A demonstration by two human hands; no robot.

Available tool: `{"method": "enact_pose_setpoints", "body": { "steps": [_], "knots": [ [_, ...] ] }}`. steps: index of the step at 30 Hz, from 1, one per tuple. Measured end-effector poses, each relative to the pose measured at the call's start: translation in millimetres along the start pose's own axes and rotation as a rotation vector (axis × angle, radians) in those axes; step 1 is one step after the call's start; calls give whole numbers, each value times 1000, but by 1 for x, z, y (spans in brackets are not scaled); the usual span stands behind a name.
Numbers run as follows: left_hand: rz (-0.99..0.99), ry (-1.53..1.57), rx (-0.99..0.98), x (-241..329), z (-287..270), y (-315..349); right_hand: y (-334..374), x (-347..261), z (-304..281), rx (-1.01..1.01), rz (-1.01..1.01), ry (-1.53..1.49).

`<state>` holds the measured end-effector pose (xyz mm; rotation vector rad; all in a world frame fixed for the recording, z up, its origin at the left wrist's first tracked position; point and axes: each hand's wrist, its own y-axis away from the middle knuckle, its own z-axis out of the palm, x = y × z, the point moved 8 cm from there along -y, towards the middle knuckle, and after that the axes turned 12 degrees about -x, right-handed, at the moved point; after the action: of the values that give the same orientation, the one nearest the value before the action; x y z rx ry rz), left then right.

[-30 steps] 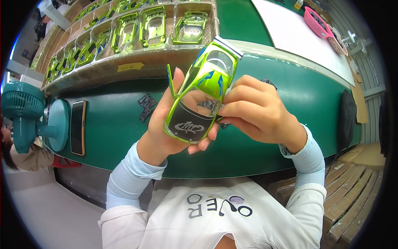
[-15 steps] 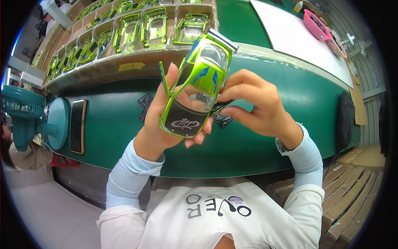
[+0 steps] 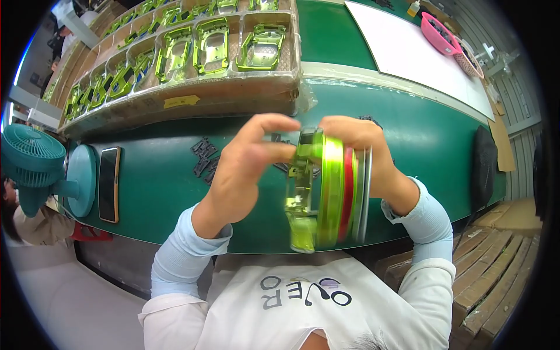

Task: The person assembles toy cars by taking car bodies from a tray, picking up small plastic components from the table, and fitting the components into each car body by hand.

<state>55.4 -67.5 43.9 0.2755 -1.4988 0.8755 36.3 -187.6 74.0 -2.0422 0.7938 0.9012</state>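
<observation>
A shiny green toy car body shell point(image 3: 332, 198), blurred by motion, stands on edge between my hands, its open underside turned left. A red stripe and a pale bar run along its right side. My right hand point(image 3: 364, 140) grips its upper end, with the fingers bent over the top and partly hidden behind it. My left hand point(image 3: 242, 169) closes thumb and finger at the shell's upper left corner; whether a small part is also pinched there is too blurred to tell. Small black plastic parts point(image 3: 204, 156) lie on the green table beyond my left hand.
A divided box point(image 3: 233, 93) of green car shells stands at the far left. A phone point(image 3: 109, 184) and a teal fan point(image 3: 81, 181) are on the left. A white board point(image 3: 420, 64) carries a pink basket point(image 3: 438, 34) at the far right. A black object point(image 3: 484, 166) sits at the right edge.
The shell has turned from roof up to on edge and shifted right. My right hand now grips its upper end; my left hand has moved from beneath it to its left side.
</observation>
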Motion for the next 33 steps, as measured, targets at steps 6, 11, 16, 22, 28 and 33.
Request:
{"method": "enact_pose_setpoints", "body": {
  "steps": [6, 11, 16, 22, 28, 33],
  "knots": [
    [111, -667, -126, 30, 13, -8, -1, -21, 12, -192, -19, 549],
    [265, -889, -103, 35, 22, 0, -2, -28, 16, -145, -77, 651],
    [344, -1019, -126, 40, 34, -3, 0, -18, 23, -207, -49, 722],
    [412, -1004, -176, 41, 40, 2, 3, -21, 27, -166, -96, 551],
    [335, -947, -40, 31, 25, 3, -5, 2, 17, -173, 41, 277],
    [438, -732, 101, 48, 24, 9, -2, 44, 10, -63, 211, -555]
  ]
}}
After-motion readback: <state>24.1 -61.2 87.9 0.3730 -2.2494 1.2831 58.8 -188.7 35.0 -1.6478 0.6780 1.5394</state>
